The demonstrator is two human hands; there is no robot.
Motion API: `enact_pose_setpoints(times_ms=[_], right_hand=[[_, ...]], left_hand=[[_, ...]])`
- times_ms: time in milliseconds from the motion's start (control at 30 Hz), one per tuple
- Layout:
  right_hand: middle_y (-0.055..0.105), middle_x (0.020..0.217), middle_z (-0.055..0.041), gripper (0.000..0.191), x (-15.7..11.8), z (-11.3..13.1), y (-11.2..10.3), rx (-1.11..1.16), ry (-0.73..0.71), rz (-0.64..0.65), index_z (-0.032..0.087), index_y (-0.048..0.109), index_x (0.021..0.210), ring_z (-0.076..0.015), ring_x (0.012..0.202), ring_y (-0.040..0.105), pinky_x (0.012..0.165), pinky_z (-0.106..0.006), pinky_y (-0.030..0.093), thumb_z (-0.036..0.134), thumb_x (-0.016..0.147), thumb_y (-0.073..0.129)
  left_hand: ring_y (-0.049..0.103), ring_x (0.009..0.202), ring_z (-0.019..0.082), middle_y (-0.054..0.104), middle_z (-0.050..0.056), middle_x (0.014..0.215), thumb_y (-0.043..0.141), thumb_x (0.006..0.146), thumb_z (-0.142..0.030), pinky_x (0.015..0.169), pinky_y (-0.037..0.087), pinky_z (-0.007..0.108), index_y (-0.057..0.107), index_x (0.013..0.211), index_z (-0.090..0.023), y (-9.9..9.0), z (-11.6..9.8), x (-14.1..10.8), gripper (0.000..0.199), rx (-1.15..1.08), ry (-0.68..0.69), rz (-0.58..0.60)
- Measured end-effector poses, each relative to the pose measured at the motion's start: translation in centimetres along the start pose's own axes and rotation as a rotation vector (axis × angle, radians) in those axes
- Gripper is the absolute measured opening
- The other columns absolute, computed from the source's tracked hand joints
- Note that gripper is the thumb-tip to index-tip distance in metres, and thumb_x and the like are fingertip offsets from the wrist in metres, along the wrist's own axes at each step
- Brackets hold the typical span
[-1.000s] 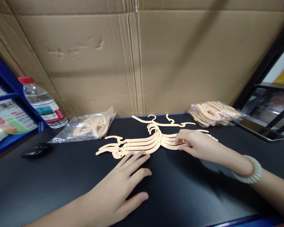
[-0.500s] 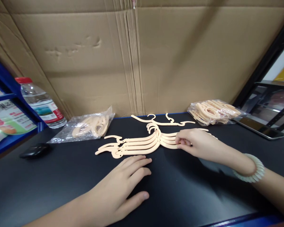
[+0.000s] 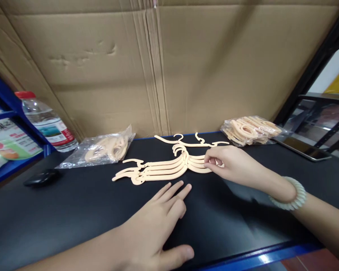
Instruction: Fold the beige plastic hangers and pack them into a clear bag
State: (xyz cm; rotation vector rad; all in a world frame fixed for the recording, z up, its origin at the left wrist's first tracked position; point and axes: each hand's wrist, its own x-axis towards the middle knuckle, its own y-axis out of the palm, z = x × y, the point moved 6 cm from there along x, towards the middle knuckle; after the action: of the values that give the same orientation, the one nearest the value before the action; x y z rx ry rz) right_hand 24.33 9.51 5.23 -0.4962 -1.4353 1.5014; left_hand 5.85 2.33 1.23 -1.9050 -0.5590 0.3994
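Several cream plastic hangers (image 3: 166, 171) lie overlapped in a row on the black table, their hooks pointing away from me. My right hand (image 3: 226, 163) has its thumb and fingers pinched at the right arms of these hangers, partly covering them. Below the hangers, my left hand (image 3: 161, 220) is over the table with fingers spread, holding nothing. Behind the row lies another cream hanger (image 3: 190, 144), with small hooked pieces at its right side.
A clear bag of cream pieces (image 3: 107, 148) and a black mouse (image 3: 42, 178) are at the left, near a water bottle (image 3: 52, 126). Another bag of cream hangers (image 3: 250, 130) and a tablet (image 3: 303, 148) are at the right. Cardboard (image 3: 101, 67) stands behind.
My left hand has moved slightly right, with its fingers and thumb further apart. My right hand stays pinched at the hangers. The whole view has shifted a little.
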Motion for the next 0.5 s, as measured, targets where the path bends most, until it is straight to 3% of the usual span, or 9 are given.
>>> enact_pose_setpoints(times_ms=[167, 367, 500], right_hand=[[0.061, 0.069, 0.0009, 0.011, -0.2, 0.3, -0.3, -0.004, -0.011, -0.024, 0.018, 0.065, 0.077, -0.0134, 0.062, 0.053, 0.058, -0.025, 0.032, 0.012, 0.081, 0.057], [0.062, 0.069, 0.0017, 0.013, -0.1, 0.7, 0.1, 0.004, -0.014, -0.013, 0.018, 0.065, 0.075, -0.0131, 0.063, 0.054, 0.058, -0.025, 0.032, 0.010, 0.080, 0.056], [0.062, 0.068, 0.0015, 0.014, 0.0, 0.8, 0.3, 0.015, -0.036, -0.018, 0.018, 0.065, 0.076, -0.0131, 0.062, 0.054, 0.058, -0.025, 0.033, 0.009, 0.079, 0.056]], left_hand=[[0.011, 0.143, 0.042, 0.022, 0.016, 0.156, 0.061, 0.083, -0.054, 0.115, 0.014, 0.063, 0.056, 0.106, -0.015, 0.5, -1.3, 0.3, 0.046, -0.017, 0.079, 0.040], [0.014, 0.142, 0.040, 0.032, 0.016, 0.152, 0.059, 0.089, -0.031, 0.113, 0.009, 0.065, 0.052, 0.124, -0.012, 0.6, -2.8, 0.6, 0.040, -0.132, 0.166, 0.146], [0.021, 0.142, 0.034, 0.043, 0.008, 0.147, 0.049, 0.093, -0.013, 0.115, 0.009, 0.061, 0.054, 0.125, -0.020, -0.6, -4.4, 0.1, 0.033, -0.270, 0.257, 0.148]])
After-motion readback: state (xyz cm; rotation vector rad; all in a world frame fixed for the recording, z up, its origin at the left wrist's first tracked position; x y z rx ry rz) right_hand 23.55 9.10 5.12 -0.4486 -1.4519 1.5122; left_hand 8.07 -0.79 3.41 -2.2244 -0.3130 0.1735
